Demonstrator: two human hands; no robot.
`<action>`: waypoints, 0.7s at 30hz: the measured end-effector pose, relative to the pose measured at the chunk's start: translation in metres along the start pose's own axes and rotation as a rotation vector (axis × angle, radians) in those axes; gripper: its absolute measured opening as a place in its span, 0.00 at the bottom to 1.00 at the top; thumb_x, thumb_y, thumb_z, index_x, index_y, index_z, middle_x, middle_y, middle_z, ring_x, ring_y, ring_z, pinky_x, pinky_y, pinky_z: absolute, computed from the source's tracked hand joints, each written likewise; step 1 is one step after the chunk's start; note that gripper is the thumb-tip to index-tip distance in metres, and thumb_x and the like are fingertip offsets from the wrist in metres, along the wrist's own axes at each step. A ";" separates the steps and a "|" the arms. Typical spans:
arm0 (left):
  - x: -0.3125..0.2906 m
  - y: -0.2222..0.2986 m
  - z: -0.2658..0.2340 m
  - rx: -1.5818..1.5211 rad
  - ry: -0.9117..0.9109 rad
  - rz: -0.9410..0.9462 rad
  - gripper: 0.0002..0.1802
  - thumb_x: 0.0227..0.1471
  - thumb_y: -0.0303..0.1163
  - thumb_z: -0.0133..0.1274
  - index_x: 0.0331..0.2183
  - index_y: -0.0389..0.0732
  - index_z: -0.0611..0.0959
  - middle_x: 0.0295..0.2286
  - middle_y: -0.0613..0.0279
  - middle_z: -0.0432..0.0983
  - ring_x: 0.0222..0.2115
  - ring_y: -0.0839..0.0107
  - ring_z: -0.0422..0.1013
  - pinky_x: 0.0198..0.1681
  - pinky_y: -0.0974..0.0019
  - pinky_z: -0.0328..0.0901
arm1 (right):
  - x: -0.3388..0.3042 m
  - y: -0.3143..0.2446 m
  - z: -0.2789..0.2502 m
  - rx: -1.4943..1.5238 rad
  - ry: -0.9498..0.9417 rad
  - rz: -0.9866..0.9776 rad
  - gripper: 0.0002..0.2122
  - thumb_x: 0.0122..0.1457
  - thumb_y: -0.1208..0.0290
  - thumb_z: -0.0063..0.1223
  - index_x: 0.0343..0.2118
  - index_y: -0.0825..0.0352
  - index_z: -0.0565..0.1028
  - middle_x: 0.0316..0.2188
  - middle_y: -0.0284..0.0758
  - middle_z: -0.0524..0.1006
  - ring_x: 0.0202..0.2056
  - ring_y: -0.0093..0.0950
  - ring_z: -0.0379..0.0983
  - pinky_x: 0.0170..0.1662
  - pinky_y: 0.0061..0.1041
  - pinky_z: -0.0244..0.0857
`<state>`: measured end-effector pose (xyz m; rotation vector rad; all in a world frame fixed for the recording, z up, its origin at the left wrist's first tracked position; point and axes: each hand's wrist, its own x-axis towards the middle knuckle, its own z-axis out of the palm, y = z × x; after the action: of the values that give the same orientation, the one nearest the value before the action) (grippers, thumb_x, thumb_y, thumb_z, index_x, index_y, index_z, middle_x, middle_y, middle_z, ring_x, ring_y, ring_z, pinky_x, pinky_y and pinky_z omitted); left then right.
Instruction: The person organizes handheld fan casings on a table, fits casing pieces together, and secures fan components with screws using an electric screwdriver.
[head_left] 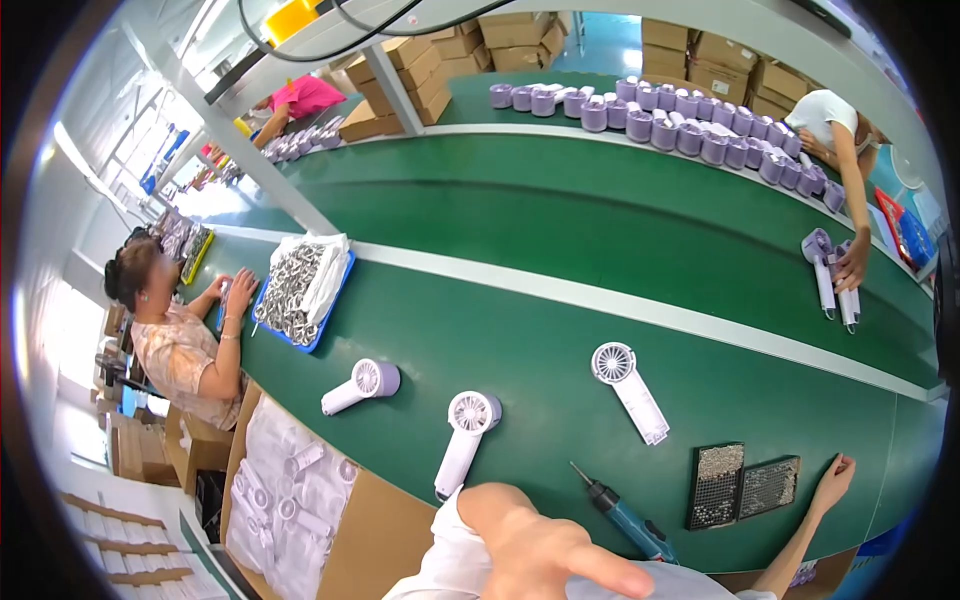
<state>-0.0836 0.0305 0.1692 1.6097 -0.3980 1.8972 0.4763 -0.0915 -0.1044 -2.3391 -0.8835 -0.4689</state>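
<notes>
My left hand (545,560) is large in the foreground at the lower edge, one finger stretched to the right; part of it is cut off. Nothing shows in it. Just beyond its wrist lies a white handheld fan (465,440). A teal electric screwdriver (630,515) rests right of that hand, its bit pointing away. My right hand (832,482) is at the green table's right side, fingers curled together; whatever they may hold is too small to make out. Beside it are two black gridded screw trays (717,485). Farther up lies a fan with an open-looking handle (630,393).
Another fan (362,386) lies left, near a blue tray (318,335) of metal rings. A cardboard box (375,520) with fan parts stands at the table edge. A co-worker sits left; another's hand (853,262) grips fans beyond the white rail (600,305). Purple fans line the far side.
</notes>
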 end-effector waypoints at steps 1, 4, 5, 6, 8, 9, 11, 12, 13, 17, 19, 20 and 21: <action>-0.002 0.002 -0.001 0.029 -0.012 0.005 0.24 0.58 0.43 0.49 0.54 0.53 0.67 0.52 0.87 0.68 0.58 0.76 0.56 0.52 0.45 0.55 | 0.004 0.004 -0.001 0.001 -0.009 -0.003 0.11 0.62 0.64 0.47 0.33 0.68 0.69 0.20 0.35 0.64 0.22 0.28 0.60 0.28 0.29 0.59; -0.006 0.001 -0.001 0.142 0.022 0.041 0.22 0.58 0.43 0.48 0.53 0.53 0.68 0.51 0.87 0.69 0.56 0.77 0.57 0.51 0.50 0.56 | 0.004 0.006 0.003 0.022 0.003 -0.019 0.11 0.63 0.63 0.46 0.33 0.68 0.69 0.20 0.34 0.64 0.22 0.28 0.59 0.28 0.30 0.58; -0.007 0.001 0.002 0.242 0.079 0.076 0.22 0.58 0.43 0.48 0.53 0.52 0.68 0.50 0.87 0.70 0.55 0.78 0.59 0.51 0.52 0.56 | 0.003 0.003 0.004 0.026 0.003 -0.010 0.11 0.63 0.63 0.46 0.33 0.68 0.69 0.20 0.34 0.64 0.22 0.28 0.59 0.28 0.30 0.58; -0.010 0.003 0.000 0.255 0.085 0.088 0.21 0.58 0.43 0.47 0.53 0.52 0.69 0.49 0.85 0.71 0.52 0.76 0.61 0.49 0.55 0.57 | 0.003 0.000 0.002 0.017 -0.007 -0.005 0.11 0.63 0.63 0.46 0.33 0.68 0.69 0.20 0.35 0.64 0.22 0.28 0.59 0.28 0.30 0.58; -0.012 0.003 -0.002 0.252 0.075 0.124 0.20 0.58 0.42 0.47 0.52 0.52 0.70 0.48 0.83 0.72 0.50 0.76 0.62 0.48 0.56 0.58 | 0.001 -0.001 0.000 0.012 -0.014 0.008 0.11 0.63 0.63 0.46 0.33 0.68 0.69 0.20 0.35 0.64 0.22 0.28 0.59 0.28 0.30 0.58; -0.012 0.004 -0.002 0.253 0.074 0.160 0.19 0.58 0.42 0.46 0.52 0.52 0.71 0.47 0.81 0.73 0.48 0.75 0.63 0.47 0.57 0.59 | 0.000 0.000 -0.001 0.005 -0.032 0.022 0.12 0.63 0.63 0.46 0.33 0.69 0.69 0.21 0.35 0.65 0.23 0.29 0.60 0.29 0.30 0.59; -0.012 0.007 0.002 0.248 0.094 0.171 0.19 0.59 0.42 0.46 0.51 0.52 0.72 0.46 0.80 0.73 0.46 0.75 0.64 0.46 0.58 0.59 | -0.002 0.007 -0.001 -0.009 -0.049 0.046 0.12 0.63 0.63 0.46 0.34 0.69 0.69 0.22 0.36 0.66 0.24 0.29 0.61 0.30 0.30 0.60; -0.012 0.008 0.003 0.240 0.119 0.182 0.18 0.59 0.41 0.45 0.51 0.52 0.72 0.45 0.78 0.74 0.45 0.74 0.64 0.45 0.58 0.59 | -0.002 0.013 0.000 -0.005 -0.026 0.019 0.12 0.63 0.63 0.46 0.33 0.69 0.69 0.21 0.36 0.65 0.23 0.29 0.60 0.29 0.30 0.59; -0.013 0.010 0.004 0.221 0.116 0.171 0.18 0.59 0.41 0.45 0.51 0.52 0.72 0.45 0.78 0.74 0.45 0.74 0.64 0.45 0.58 0.59 | -0.005 0.020 -0.001 -0.004 -0.004 -0.007 0.12 0.63 0.64 0.46 0.33 0.69 0.69 0.20 0.36 0.65 0.22 0.29 0.59 0.28 0.30 0.58; -0.013 -0.001 0.003 0.191 0.081 0.031 0.18 0.59 0.42 0.45 0.49 0.50 0.75 0.39 0.75 0.74 0.40 0.73 0.64 0.41 0.60 0.61 | -0.012 0.020 -0.013 0.030 0.000 -0.005 0.12 0.62 0.65 0.47 0.35 0.71 0.71 0.30 0.43 0.75 0.30 0.36 0.70 0.37 0.30 0.66; -0.014 0.004 0.007 0.246 0.043 -0.090 0.19 0.58 0.45 0.44 0.48 0.49 0.77 0.34 0.75 0.74 0.37 0.72 0.64 0.37 0.61 0.63 | -0.012 -0.048 -0.024 0.057 -0.061 0.070 0.12 0.61 0.62 0.48 0.34 0.69 0.71 0.30 0.45 0.74 0.32 0.39 0.72 0.37 0.34 0.65; -0.016 0.015 0.008 0.273 0.018 -0.178 0.19 0.58 0.44 0.43 0.48 0.49 0.77 0.31 0.77 0.74 0.36 0.73 0.64 0.35 0.61 0.63 | -0.009 -0.058 -0.024 0.045 -0.036 0.096 0.12 0.60 0.62 0.48 0.34 0.68 0.71 0.30 0.45 0.73 0.33 0.42 0.72 0.36 0.34 0.65; -0.016 0.011 0.005 0.220 -0.010 -0.143 0.19 0.57 0.43 0.43 0.47 0.49 0.78 0.30 0.77 0.74 0.35 0.72 0.64 0.34 0.60 0.62 | -0.005 -0.071 -0.028 -0.039 -0.037 0.073 0.11 0.59 0.63 0.48 0.34 0.67 0.71 0.29 0.45 0.73 0.32 0.44 0.71 0.35 0.36 0.65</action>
<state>-0.0852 0.0147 0.1562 1.7385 -0.0771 1.8768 0.4210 -0.0681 -0.0573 -2.4137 -0.8093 -0.4170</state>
